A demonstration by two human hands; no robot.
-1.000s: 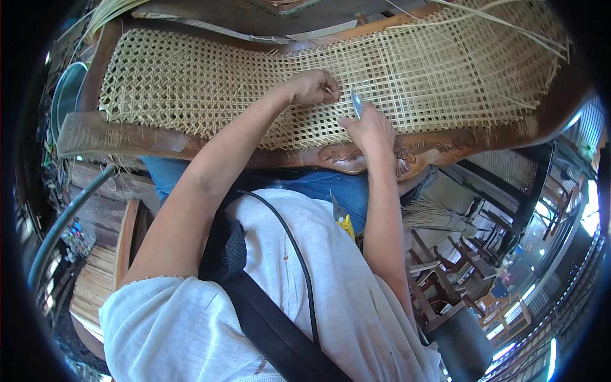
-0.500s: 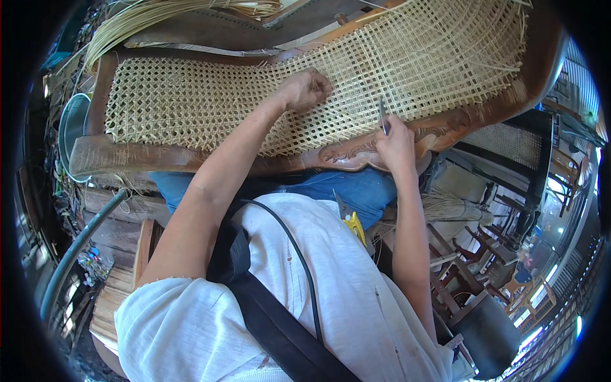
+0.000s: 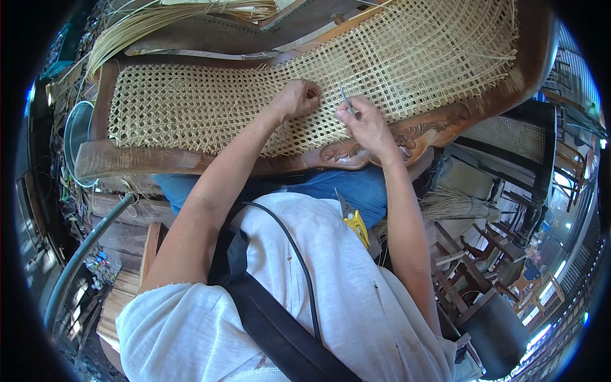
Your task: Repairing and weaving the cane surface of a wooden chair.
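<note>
A woven cane panel (image 3: 184, 105) in a carved brown wooden chair frame (image 3: 133, 160) lies across my lap. Over the middle of the weave, my left hand (image 3: 296, 100) is closed, its fingertips curled under; whatever they pinch is too small to make out. Just to its right, my right hand (image 3: 369, 126) grips a thin pointed metal tool (image 3: 345, 97), with its tip angled up and away over the cane. The weave is dense with octagonal holes at the left and more open, with loose strands, toward the far right.
A bundle of cane strands (image 3: 137, 32) rests beyond the frame at the far left. Yellow-handled scissors (image 3: 357, 227) are at my waist. A light-blue bucket (image 3: 77, 143) stands left, near a metal pipe (image 3: 86, 249). Wooden chairs (image 3: 487, 254) and more strands (image 3: 455, 205) are at right.
My right hand has moved left with the metal tool, closer to my left hand. My left hand has shifted slightly left and toward me. The view has shifted a little.
</note>
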